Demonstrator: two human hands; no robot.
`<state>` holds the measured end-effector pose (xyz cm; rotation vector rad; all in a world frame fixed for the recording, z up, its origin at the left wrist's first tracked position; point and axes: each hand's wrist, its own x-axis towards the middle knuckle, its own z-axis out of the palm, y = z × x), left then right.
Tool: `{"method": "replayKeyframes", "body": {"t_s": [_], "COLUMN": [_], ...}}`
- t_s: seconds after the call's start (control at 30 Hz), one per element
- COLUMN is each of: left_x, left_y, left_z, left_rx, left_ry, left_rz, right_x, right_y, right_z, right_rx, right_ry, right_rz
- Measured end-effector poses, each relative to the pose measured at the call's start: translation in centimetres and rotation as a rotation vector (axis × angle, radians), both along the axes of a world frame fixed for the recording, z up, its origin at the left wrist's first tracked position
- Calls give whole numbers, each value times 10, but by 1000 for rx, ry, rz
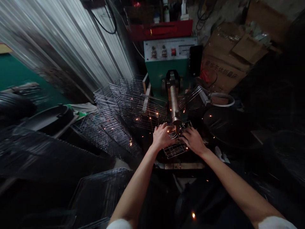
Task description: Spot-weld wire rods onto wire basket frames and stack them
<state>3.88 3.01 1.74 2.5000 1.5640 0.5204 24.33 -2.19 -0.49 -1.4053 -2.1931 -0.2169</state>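
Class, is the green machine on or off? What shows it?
The machine seems on: glowing sparks scatter around its metal arm.

A red ledge [171, 29] (dimly lit) bears a bottle [166, 16] and white object [184, 16]

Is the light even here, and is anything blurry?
Head view: dim and uneven, far right nearly black; the silvery corrugated metal sheet looks pale; orange sparks glow; left edge smears, while the bare left hand and bare right hand look clearer.
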Motion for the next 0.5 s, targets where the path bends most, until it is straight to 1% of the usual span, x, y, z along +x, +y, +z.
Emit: {"method": "replayKeyframes", "body": {"t_s": [0.1, 0.17, 0.23, 0.4, 0.5], "left_x": [-1, -1, -2, -2, -1], "left_y": [0, 0, 1, 2, -1], "left_z": [5, 5, 3, -5, -6], "left_rx": [-13, -4, -6, -110, -61], "left_ry": [-10, -16, -25, -53, -39], "left_rz": [-25, -29, -17, 0, -24], "right_x": [3, 2, 1, 0, 2], "right_y": [0, -1, -1, -4, -6], "right_z": [3, 4, 5, 4, 1], "right_rx": [-33, -36, -20, 20, 32], "right_ry": [-30, -58, -76, -122, -143], "right_rz": [-23, -30, -31, -28, -24]}}
